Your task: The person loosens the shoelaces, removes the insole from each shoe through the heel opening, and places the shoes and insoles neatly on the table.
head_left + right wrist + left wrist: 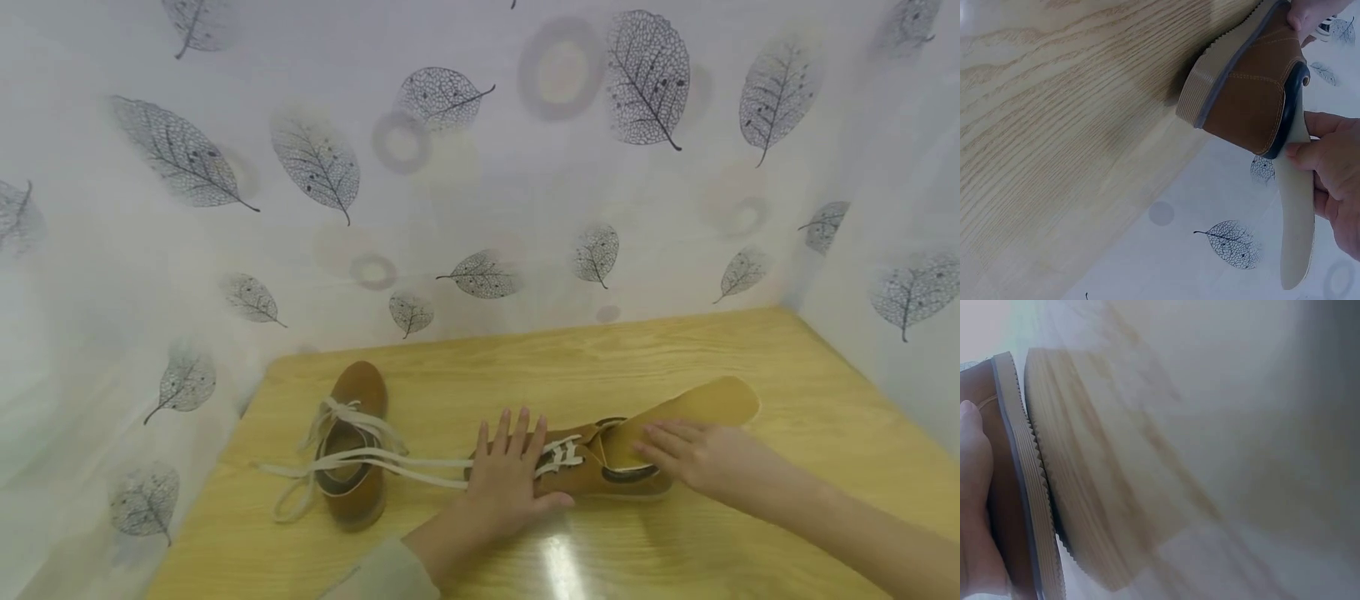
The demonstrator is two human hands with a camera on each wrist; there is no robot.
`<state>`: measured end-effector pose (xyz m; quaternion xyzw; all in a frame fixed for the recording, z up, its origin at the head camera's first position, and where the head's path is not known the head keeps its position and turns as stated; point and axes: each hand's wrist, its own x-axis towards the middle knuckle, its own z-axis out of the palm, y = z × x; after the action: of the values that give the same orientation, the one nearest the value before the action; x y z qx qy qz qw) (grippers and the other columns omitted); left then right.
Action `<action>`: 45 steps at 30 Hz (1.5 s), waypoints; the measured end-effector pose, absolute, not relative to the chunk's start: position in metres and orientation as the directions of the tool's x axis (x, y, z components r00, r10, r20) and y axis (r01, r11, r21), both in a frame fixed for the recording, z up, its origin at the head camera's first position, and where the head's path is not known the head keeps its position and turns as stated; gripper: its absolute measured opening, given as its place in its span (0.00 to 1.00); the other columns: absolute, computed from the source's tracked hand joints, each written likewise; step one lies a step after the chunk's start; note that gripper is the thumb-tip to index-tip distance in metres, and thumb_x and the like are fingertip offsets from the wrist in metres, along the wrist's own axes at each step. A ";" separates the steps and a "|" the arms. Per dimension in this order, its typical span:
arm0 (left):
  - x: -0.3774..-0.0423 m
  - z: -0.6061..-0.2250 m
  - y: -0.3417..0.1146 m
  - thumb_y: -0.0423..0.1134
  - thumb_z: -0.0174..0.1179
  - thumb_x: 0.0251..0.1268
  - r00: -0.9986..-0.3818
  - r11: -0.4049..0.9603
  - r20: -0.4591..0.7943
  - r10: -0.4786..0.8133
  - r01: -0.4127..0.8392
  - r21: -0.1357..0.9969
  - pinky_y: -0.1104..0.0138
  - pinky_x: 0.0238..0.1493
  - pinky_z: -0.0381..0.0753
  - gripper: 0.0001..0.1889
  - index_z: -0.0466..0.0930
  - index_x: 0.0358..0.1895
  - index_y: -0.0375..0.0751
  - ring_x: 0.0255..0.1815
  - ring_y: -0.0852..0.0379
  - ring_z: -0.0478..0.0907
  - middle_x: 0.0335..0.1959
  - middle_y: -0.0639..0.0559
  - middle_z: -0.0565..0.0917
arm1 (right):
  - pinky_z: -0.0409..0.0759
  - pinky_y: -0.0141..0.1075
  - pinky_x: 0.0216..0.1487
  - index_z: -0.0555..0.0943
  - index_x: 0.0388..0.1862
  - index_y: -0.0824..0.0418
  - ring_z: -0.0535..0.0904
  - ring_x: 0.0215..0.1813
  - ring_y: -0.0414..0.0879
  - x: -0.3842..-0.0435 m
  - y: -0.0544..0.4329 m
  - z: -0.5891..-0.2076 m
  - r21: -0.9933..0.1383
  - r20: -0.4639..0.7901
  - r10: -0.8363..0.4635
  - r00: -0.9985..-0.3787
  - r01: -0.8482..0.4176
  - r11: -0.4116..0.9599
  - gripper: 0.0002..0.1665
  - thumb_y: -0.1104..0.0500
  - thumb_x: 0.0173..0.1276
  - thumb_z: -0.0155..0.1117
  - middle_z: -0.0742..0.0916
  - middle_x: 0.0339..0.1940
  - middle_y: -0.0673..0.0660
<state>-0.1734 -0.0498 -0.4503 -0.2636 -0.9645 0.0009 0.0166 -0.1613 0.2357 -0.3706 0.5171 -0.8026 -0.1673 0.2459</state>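
- In the head view, a sideways shoe [585, 483] is lying near the middle of the tabletop [465, 375], its toe pointing toward the left edge.
- The left hand [506, 479] is resting over its front with fingers spread wide; the left wrist view, showing only part of that hand, is revealing a ridged sole [1036, 494] and its reflection.
- An insole [705, 408] is sticking out of the shoe's opening toward the far right corner.
- The right hand [697, 457] is pinching it; the thumb, barely readable from above, is showing clearly in the right wrist view, pressing one face while fingers are sitting behind.
- That same view is showing the heel and dark collar [1290, 106] from the side, the insole passing just by the collar.
- Only the head view is showing the other shoe [345, 437], standing near the left edge, toe toward the far edge.
- Pale laces [431, 462] are crossing it and running to the left hand; whose laces, I cannot tell.
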 end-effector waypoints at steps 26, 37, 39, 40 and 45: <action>-0.172 -0.451 -0.047 0.81 0.25 0.54 -0.864 0.864 0.031 0.503 0.503 -0.019 0.40 0.71 0.46 0.53 0.40 0.76 0.47 0.75 0.39 0.45 0.76 0.41 0.47 | 0.47 0.35 0.76 0.57 0.73 0.64 0.50 0.76 0.46 -0.176 0.314 -0.359 0.483 0.436 -0.893 -0.112 -0.808 0.337 0.30 0.72 0.76 0.21 0.59 0.75 0.57; -0.174 -0.451 -0.048 0.81 0.26 0.53 -0.863 0.865 0.051 0.502 0.502 -0.026 0.40 0.72 0.47 0.53 0.41 0.76 0.47 0.75 0.39 0.46 0.76 0.41 0.48 | 0.44 0.38 0.77 0.54 0.75 0.62 0.48 0.77 0.47 -0.171 0.376 -0.378 0.481 0.408 -0.871 -0.272 -0.747 0.458 0.33 0.72 0.73 0.19 0.60 0.76 0.58; -0.173 -0.451 -0.048 0.81 0.26 0.53 -0.865 0.866 0.050 0.500 0.499 -0.022 0.40 0.72 0.47 0.53 0.41 0.76 0.47 0.75 0.39 0.46 0.76 0.41 0.48 | 0.44 0.37 0.77 0.56 0.74 0.61 0.49 0.77 0.47 -0.172 0.386 -0.385 0.461 0.407 -0.870 -0.279 -0.760 0.459 0.32 0.70 0.74 0.18 0.61 0.75 0.58; -0.173 -0.451 -0.049 0.81 0.25 0.53 -0.866 0.867 0.049 0.498 0.497 -0.022 0.41 0.72 0.47 0.53 0.41 0.76 0.47 0.75 0.39 0.46 0.76 0.41 0.48 | 0.44 0.36 0.77 0.56 0.74 0.62 0.49 0.77 0.47 -0.173 0.390 -0.388 0.458 0.406 -0.870 -0.279 -0.762 0.458 0.32 0.70 0.74 0.18 0.62 0.75 0.58; -0.172 -0.450 -0.050 0.81 0.26 0.53 -0.868 0.869 0.046 0.494 0.494 -0.022 0.40 0.71 0.47 0.53 0.42 0.76 0.47 0.75 0.39 0.46 0.76 0.41 0.48 | 0.42 0.33 0.77 0.56 0.74 0.58 0.47 0.77 0.43 -0.176 0.403 -0.405 0.400 0.418 -0.848 -0.327 -0.772 0.495 0.32 0.70 0.74 0.22 0.59 0.76 0.54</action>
<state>-0.1717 -0.0496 -0.4500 -0.2556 -0.9664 0.0049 0.0248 -0.1757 0.4034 -0.4048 0.4986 -0.8120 -0.0641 0.2966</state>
